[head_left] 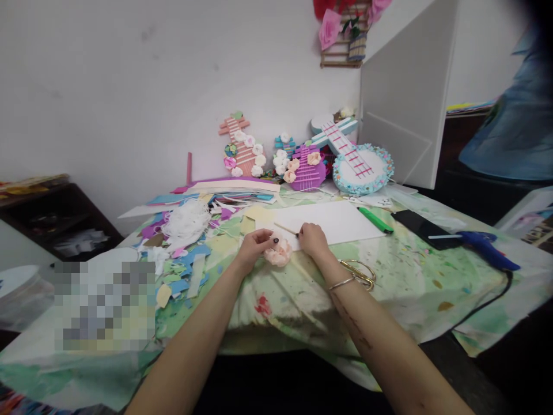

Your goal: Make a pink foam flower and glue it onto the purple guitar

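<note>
At the centre of the frame, the peach flower (280, 253) sat in the left hand (253, 249), just over the near edge of the white sheet (339, 222). The left grip pinched the flower by its upper-left side, thumb and fingers closed on the petals. Just right of centre, the right hand (313, 237) had its grip closed on the near end of a thin stick (285, 229), whose far end pointed up and left above the flower.

The flower looked like thin crepe or tissue: very light, soft, easily crushed or torn, and hardly slippery. Its gathered base, hidden from view, would probably have been the safest hold; the ruffled rim called for a feather touch. The stick seemed light and stiff but snappable, best taken near one end. Gold scissors (368, 278) lay on the desk (298, 302), right of and below centre.
</note>
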`<action>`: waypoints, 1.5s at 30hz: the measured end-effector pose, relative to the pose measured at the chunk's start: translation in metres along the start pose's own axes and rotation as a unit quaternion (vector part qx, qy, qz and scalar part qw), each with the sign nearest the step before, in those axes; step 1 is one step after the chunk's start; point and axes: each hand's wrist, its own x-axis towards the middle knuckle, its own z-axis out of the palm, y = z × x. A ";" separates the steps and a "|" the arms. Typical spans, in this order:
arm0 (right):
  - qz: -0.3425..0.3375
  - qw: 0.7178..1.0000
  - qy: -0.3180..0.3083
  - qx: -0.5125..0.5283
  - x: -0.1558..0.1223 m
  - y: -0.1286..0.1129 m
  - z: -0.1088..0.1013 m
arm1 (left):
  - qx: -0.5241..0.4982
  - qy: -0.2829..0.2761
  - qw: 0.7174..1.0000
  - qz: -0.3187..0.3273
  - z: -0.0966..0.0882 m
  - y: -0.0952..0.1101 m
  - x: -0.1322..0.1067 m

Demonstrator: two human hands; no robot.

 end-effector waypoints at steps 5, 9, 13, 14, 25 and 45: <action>-0.025 0.998 0.007 -0.061 -0.009 -0.004 -0.002 | -0.002 0.010 1.000 -0.001 0.000 -0.001 0.001; -0.063 0.995 0.001 -0.077 -0.012 -0.009 -0.002 | -0.008 0.005 1.000 -0.005 0.000 0.000 0.000; -0.077 0.994 -0.004 -0.072 -0.013 -0.012 -0.001 | -0.016 0.000 1.000 -0.012 -0.002 0.001 0.000; -0.076 0.995 -0.001 -0.068 -0.014 -0.012 -0.001 | -0.019 0.002 1.000 -0.012 -0.002 0.001 0.000; -0.016 0.981 0.115 0.154 -0.013 -0.007 -0.011 | -0.050 0.044 0.997 -0.026 -0.003 0.002 0.001; -0.136 0.725 0.042 0.674 -0.013 -0.010 -0.027 | -0.095 0.077 0.991 -0.054 -0.002 0.004 0.002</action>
